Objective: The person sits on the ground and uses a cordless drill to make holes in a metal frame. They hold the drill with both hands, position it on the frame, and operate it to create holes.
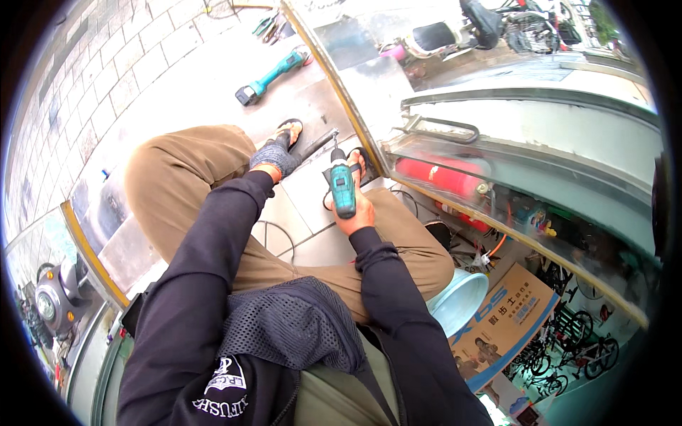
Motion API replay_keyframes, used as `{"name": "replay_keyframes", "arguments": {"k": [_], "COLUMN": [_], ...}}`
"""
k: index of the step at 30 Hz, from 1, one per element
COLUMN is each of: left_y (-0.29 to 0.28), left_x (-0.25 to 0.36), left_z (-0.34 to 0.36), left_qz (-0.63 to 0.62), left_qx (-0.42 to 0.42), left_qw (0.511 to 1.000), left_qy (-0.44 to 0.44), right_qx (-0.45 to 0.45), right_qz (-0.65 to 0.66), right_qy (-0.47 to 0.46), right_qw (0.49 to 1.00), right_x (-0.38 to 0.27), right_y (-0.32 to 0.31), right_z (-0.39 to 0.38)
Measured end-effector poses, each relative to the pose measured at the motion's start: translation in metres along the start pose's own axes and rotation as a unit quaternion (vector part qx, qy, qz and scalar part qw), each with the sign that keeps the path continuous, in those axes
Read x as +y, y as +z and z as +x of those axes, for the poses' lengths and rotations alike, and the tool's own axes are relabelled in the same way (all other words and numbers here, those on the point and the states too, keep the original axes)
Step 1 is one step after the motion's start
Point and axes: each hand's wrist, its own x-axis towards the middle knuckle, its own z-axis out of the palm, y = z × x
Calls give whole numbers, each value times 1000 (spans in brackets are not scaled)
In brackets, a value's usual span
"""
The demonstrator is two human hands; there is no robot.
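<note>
My right hand [357,215] is closed round the handle of a teal and black cordless drill [342,190]. The drill's slim bit [335,140] points away from me, its tip at the end of a dark narrow strip [316,145] at floor level. On my left hand [274,159] is a grey knit glove. That hand is low beside the near end of the strip, its fingers bunched; what they grip is hidden. My feet [290,130] in dark sandals stand on either side of the strip.
A teal long-necked power tool [270,78] lies on the step ahead. Glass panels [334,78] with yellowish edges flank me on both sides. To the right are a red cylinder [440,176], a pale blue basin [458,302] and a cardboard box [508,323]. Cables [280,231] trail over the tiles.
</note>
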Motion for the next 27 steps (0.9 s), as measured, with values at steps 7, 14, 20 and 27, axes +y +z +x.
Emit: {"name": "replay_keyframes", "arguments": {"k": [7,14,20,27], "left_y": [-28,-74,-87,-148], "left_x": [37,71,35,46], "left_z": [-34,-95,-56,-49], "left_qz": [-33,-92,-48,-137], "left_qx": [64,33,15,-229], "left_qw": [986,983,980,964], "left_qy": [148,156,191,-10], "right_qx": [145,207,110,-275], "right_qz": [-99,-110,30,553], "right_qy": [-273,-367,-336,143], "right_qw": [946,900,935,774], "right_x": [-53,-57,-75,-91], "right_y": [-78,-100,-107,-166], "right_z": [-35,-55,-50,20]}}
